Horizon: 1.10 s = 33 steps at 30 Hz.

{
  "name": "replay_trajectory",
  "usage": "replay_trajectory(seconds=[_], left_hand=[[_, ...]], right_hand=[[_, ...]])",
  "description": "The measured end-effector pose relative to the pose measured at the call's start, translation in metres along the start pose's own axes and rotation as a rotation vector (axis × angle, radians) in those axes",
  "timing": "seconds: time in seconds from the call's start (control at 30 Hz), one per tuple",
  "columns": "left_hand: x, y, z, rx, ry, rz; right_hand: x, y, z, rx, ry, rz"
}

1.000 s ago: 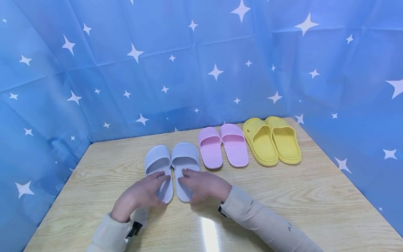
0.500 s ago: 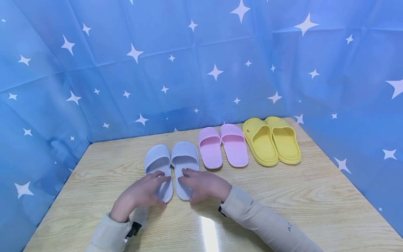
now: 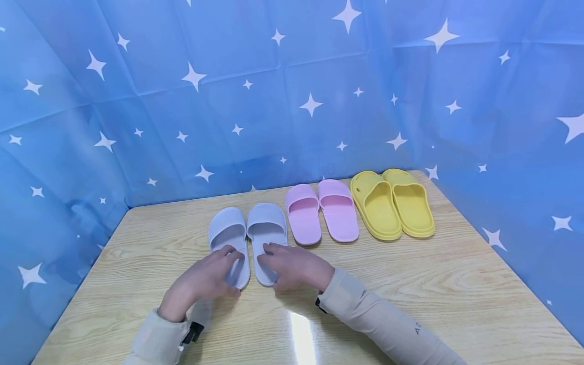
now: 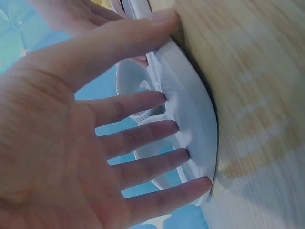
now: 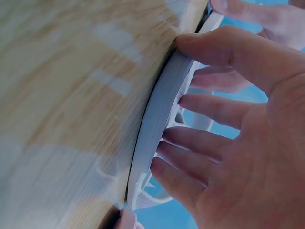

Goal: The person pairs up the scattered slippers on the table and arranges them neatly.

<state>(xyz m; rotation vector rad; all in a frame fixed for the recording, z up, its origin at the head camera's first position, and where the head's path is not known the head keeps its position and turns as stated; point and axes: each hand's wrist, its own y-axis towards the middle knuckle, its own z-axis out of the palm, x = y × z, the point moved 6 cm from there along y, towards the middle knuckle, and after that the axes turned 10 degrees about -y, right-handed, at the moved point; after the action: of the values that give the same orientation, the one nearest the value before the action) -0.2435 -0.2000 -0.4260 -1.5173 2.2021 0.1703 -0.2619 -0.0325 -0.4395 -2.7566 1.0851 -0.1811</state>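
Observation:
A pair of pale grey-lilac slide slippers lies side by side on the wooden table, straps facing the back. On the left slipper [image 3: 227, 219] rests my left hand [image 3: 206, 276], its fingertips on the insole and thumb at the heel. In the left wrist view those fingers are straight and spread against the slipper [image 4: 196, 109]. My right hand [image 3: 298, 267] lies likewise across the right slipper [image 3: 267, 215], thumb by its heel. The right wrist view shows that slipper's side edge [image 5: 152, 119] low against the table, fingers nearly straight along it. Both heels are partly covered by the hands.
Pink slippers [image 3: 338, 215] stand just right of the grey pair, toes toward the back. Beside them is a yellow pair [image 3: 380, 213] near the table's back right corner. A blue star-patterned curtain [image 3: 255, 126] rises behind the wooden table [image 3: 447, 289].
The grey slippers have slid slightly toward the back of the table, with both hands staying on them. The pink and yellow pairs stay put.

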Motion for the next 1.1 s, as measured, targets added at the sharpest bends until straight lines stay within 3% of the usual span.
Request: replay_trajectory(seconds=[1.1], left_hand=[[0.0020, 0.0020, -0.0012, -0.007, 0.001, 0.012]], right_hand=[[-0.0023, 0.0002, -0.0027, -0.068, -0.038, 0.015]])
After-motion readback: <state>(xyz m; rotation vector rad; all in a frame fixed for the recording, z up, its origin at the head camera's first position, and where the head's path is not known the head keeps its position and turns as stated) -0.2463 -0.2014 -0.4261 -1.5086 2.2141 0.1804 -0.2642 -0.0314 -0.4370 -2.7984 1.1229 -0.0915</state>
